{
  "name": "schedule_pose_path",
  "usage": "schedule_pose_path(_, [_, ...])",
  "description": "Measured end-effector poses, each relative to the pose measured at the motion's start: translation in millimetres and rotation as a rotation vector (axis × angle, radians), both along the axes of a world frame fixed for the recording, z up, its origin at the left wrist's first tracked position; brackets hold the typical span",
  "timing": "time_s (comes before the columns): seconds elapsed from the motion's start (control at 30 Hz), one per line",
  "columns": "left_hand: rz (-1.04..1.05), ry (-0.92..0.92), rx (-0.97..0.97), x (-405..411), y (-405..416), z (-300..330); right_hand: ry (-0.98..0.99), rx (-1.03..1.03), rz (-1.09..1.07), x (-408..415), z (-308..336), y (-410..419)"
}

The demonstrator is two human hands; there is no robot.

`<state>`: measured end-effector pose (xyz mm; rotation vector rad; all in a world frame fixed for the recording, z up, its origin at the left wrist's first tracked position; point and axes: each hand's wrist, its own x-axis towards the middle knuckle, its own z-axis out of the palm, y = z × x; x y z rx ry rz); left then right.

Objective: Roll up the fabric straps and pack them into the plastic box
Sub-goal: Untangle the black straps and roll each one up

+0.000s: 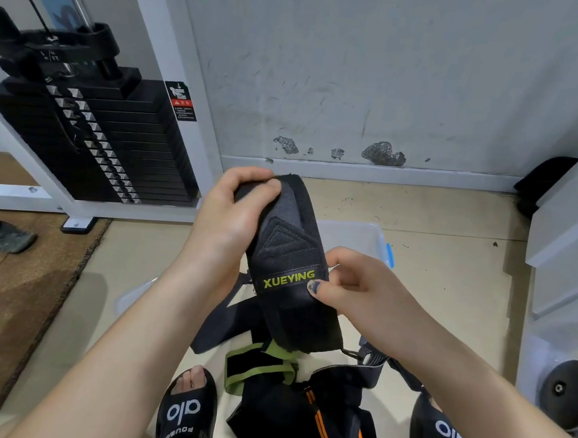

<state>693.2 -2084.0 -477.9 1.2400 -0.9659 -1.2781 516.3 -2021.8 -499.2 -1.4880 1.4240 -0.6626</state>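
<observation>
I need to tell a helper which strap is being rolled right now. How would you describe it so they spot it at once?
Start at the black weight stack on the left, then look right to the two hands raised over the clear plastic box. The strap they hold is black and dark grey. Only it carries yellow-green XUEYING lettering; those on the floor have green edging or orange stripes.

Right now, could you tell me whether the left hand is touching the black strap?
Touching. The head view shows the left hand gripping the top end of the black strap, fingers curled over its edge.

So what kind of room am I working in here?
Most likely a gym: a cable machine's weight stack stands on the left, a dumbbell lies at right, and fabric straps are piled on the floor.
</observation>
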Motion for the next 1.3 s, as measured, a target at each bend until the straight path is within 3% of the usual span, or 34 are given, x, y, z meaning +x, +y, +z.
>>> schedule_pose_path(0.17, [-0.004, -0.019, -0.011, -8, 7, -2, -0.071, -0.01, 0.014, 3, 2, -1])
schedule_pose_path(0.37, [-0.003, -0.026, 0.03, -12, 3, -3, 0.026, -0.108, 0.01, 6, 2, -3])
schedule_pose_path(0.53, [0.053, -0.024, 0.068, -14, -3, -3, -0.124, -0.153, 0.034, 15, 3, -3])
schedule_pose_path(0.83, [0.041, 0.223, 0.341, -9, -5, 3, -0.182, -0.11, -0.01, 16, -4, -6])
schedule_pose_path(0.97, [-0.128, 0.124, 0.378, -23, 6, -4, -0.355, -0.074, -0.181, 13, -3, -11])
schedule_pose_path(1.1, [-0.124, -0.018, 0.244, -35, 14, -12, -0.439, 0.021, -0.233, 14, -4, -12])
schedule_pose_path(1.3, [0.064, 0.062, 0.24, -20, 0, -2, -0.172, -0.024, -0.103, 10, -12, -5])
